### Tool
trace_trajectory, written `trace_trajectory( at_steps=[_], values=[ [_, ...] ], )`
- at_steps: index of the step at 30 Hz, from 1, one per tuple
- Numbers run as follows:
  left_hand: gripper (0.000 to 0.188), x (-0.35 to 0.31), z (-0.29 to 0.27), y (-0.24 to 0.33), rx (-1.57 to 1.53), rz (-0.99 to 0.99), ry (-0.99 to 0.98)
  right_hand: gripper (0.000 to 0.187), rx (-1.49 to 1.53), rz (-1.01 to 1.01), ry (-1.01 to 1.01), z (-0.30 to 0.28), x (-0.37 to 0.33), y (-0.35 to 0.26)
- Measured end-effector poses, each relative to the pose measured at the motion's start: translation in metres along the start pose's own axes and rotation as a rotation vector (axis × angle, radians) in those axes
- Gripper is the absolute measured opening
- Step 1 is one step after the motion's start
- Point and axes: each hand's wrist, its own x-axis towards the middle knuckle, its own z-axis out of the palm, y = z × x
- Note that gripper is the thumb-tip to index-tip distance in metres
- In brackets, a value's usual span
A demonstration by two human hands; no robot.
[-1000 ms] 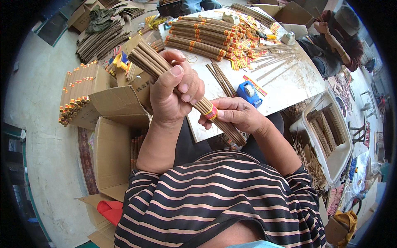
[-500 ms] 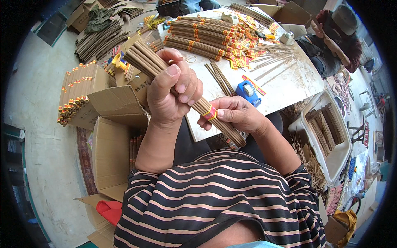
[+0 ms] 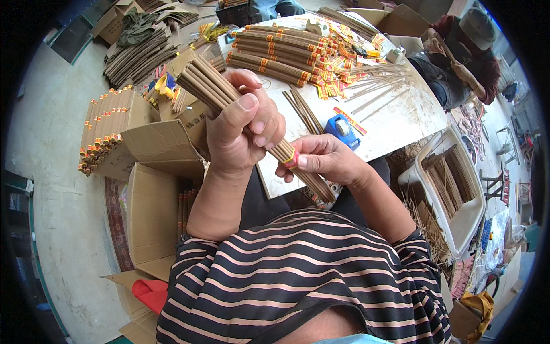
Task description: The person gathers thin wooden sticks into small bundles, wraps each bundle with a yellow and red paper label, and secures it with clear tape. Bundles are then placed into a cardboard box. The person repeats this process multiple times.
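A bundle of brown incense sticks (image 3: 209,86) is held slanting in front of me, its upper end to the left. My left hand (image 3: 246,123) is closed around its upper part. Lower down, my right hand (image 3: 323,159) pinches the bundle at a red and yellow paper band (image 3: 291,159), thumb on the band. The band circles the sticks; its far side is hidden by my fingers. Beyond my right hand, a blue tape dispenser (image 3: 342,131) sits on the white table (image 3: 395,129), beside a few loose sticks (image 3: 302,109) and one flat paper label (image 3: 350,120).
Banded bundles (image 3: 275,49) are stacked at the table's far side, near scattered labels (image 3: 338,77). An open cardboard box (image 3: 152,212) stands at my left, with more bundles (image 3: 106,123) beyond it. At right is a white tub (image 3: 467,223) of sticks; a person (image 3: 458,63) sits past the table.
The bundle has tilted slightly steeper, its lower end shifting a little left. Both hands keep hold of it. The other person's hands have moved.
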Motion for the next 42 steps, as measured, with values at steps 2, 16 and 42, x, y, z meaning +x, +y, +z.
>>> trace_trajectory(
  at_steps=[2, 16, 42],
  values=[
    [0.016, 0.0, 0.0, 0.001, -0.039, -0.017, 0.002, 0.032, 0.001, -0.007, -0.002, 0.003, -0.002, -0.001],
    [0.018, 0.005, -0.002, -0.013, 0.449, 0.015, 0.13, 0.036, -0.687, -0.068, 0.361, 0.002, 0.032, 0.012],
    [0.025, 0.016, 0.021, 0.006, 0.163, -0.244, 0.063, 0.025, -0.614, -0.142, 0.339, 0.022, 0.029, 0.011]
  ],
)
